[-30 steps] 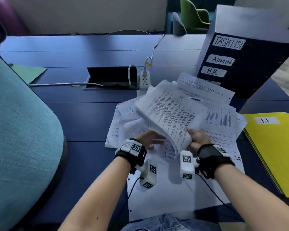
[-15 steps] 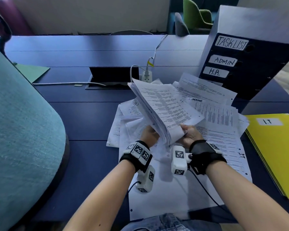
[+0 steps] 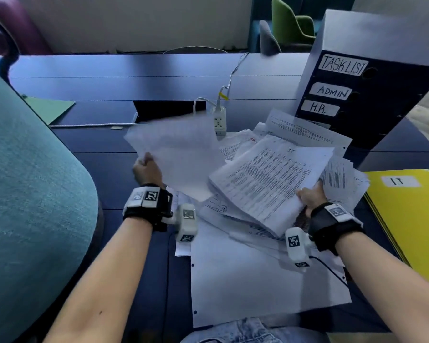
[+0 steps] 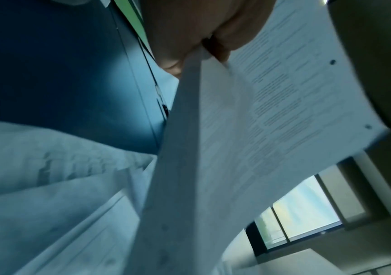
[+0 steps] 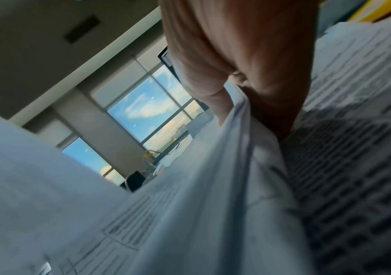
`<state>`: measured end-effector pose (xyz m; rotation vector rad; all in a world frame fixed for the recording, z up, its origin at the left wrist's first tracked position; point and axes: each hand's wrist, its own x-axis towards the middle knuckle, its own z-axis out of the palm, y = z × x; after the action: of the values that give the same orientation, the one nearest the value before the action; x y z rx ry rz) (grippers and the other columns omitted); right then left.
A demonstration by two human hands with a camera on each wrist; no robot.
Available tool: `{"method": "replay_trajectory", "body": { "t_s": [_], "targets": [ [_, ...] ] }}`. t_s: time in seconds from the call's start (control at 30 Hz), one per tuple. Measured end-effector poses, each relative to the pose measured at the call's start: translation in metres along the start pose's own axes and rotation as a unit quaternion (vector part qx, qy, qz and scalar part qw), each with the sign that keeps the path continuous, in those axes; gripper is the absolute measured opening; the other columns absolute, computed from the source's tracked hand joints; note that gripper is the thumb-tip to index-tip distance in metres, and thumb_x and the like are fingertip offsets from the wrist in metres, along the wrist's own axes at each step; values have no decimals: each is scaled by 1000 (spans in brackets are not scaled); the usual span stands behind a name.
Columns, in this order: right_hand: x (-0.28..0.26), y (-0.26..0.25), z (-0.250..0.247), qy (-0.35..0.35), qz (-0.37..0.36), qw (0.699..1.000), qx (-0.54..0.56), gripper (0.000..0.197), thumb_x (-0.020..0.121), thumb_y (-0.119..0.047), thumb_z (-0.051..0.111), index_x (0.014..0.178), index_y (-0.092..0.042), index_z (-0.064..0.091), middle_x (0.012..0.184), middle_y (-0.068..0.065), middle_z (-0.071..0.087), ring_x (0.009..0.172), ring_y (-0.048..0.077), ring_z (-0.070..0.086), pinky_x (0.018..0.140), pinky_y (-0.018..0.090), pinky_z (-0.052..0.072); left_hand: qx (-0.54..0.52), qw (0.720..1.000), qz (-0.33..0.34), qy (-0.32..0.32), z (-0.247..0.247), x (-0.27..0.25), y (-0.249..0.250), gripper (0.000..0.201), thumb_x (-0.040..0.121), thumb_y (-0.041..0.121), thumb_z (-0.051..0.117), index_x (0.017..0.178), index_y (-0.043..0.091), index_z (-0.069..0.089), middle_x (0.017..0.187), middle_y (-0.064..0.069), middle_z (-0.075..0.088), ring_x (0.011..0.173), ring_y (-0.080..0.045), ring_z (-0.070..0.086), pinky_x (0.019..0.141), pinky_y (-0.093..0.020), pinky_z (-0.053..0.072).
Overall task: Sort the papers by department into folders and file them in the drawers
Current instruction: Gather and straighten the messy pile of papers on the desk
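Observation:
My left hand (image 3: 146, 168) pinches the corner of a single sheet (image 3: 176, 154) (image 4: 272, 104), lifted above the table with its blank back towards me. In the left wrist view the fingers (image 4: 190, 37) clamp the sheet's edge. My right hand (image 3: 311, 195) grips a thick stack of printed papers (image 3: 270, 184) (image 5: 190, 214), its top page marked "IT", tilted above the scattered paper pile (image 3: 302, 134). A yellow folder (image 3: 411, 219) labelled "I.T" lies at the right. The dark drawer unit (image 3: 372, 95) carries the labels TASKLIST, ADMIN and H.R.
A teal chair back (image 3: 30, 206) fills the left side. A green folder (image 3: 50, 108) lies at the far left of the dark blue table (image 3: 97, 169). A white power strip (image 3: 219, 121) with cables sits behind the papers. Blank punched sheets (image 3: 258, 280) lie near the front edge.
My left hand has drawn one sheet off the stack and carried it up and to the left. My right hand has moved right with the stack, which now lies flatter.

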<state>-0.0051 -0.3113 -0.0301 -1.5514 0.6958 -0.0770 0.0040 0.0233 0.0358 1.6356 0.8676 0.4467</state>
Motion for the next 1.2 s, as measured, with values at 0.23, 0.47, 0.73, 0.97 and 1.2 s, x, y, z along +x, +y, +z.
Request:
{"method": "replay_trajectory", "body": {
  "t_s": [0.23,0.47,0.73,0.97,1.2],
  "targets": [
    [17,18,-2,-53,16,989,-138,15,83,12,46,88,4,57,85,16,58,86,32,57,75,36,44,-219,976,22,5,0,18,33,25,98,10,41,80,-2,53,93,-13,57,82,-13,44,60,-19,34],
    [1,11,9,-101,20,989,-103,19,81,17,41,78,2,51,77,14,55,73,26,52,67,37,47,-264,928,57,-256,11,-32,34,24,90,-6,47,83,14,60,65,15,68,58,8,60,58,-10,44],
    [-20,1,5,-155,13,988,0,17,94,1,41,98,-9,54,65,-8,65,61,9,57,57,18,46,104,872,72,-473,13,-41,-32,63,77,-25,30,110,14,67,123,-11,56,90,-1,52,72,-4,41],
    [-9,12,10,-112,33,993,-24,38,84,26,28,119,23,42,112,31,53,94,28,48,61,26,49,182,870,-45,-456,-1,-31,-58,59,80,-23,20,117,1,59,128,-19,53,94,-16,62,71,-15,52],
    [-22,1,16,-192,38,968,-160,36,85,19,32,65,-6,49,68,8,51,67,24,49,56,26,40,151,915,-60,-370,9,-25,-56,29,90,7,54,119,3,56,117,-11,57,100,-20,53,88,-27,43]
  ]
}}
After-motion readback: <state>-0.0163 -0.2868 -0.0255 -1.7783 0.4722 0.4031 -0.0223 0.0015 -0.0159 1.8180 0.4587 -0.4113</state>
